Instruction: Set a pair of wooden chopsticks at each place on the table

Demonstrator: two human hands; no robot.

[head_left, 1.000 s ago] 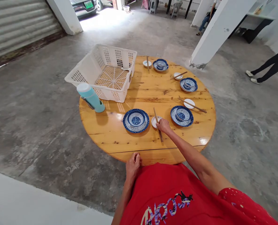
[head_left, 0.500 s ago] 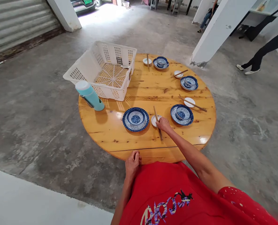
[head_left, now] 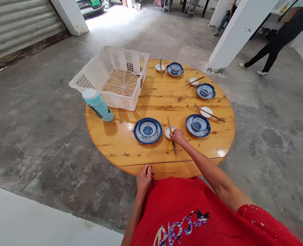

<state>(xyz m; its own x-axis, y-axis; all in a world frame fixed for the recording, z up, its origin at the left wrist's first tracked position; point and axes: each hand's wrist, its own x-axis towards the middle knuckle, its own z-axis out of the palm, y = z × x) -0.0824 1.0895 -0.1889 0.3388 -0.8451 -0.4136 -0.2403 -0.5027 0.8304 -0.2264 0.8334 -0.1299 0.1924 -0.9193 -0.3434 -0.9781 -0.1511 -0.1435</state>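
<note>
My right hand (head_left: 177,136) is closed on a pair of brown chopsticks (head_left: 169,123), which lie across a small white dish (head_left: 167,133). Its fingers partly cover the dish. To the left stands a blue-patterned plate (head_left: 147,140) with a bowl (head_left: 147,129) of similar pattern on it. Another blue-patterned plate (head_left: 189,127), carrying a bowl (head_left: 200,123), is to the right. My left hand (head_left: 144,177) rests at the near table edge, its fingers curled in, with nothing visible in them.
On the round wooden table (head_left: 164,99) a white plastic basket (head_left: 120,101) stands at the left, with a turquoise bottle (head_left: 100,106) before it. More plates, bowls, dishes and chopsticks line the right side. Beyond are a white pillar (head_left: 230,41) and a walking person (head_left: 276,46).
The person in dark trousers at the upper right has walked further left. My hands, the chopsticks and the dishes have hardly moved.
</note>
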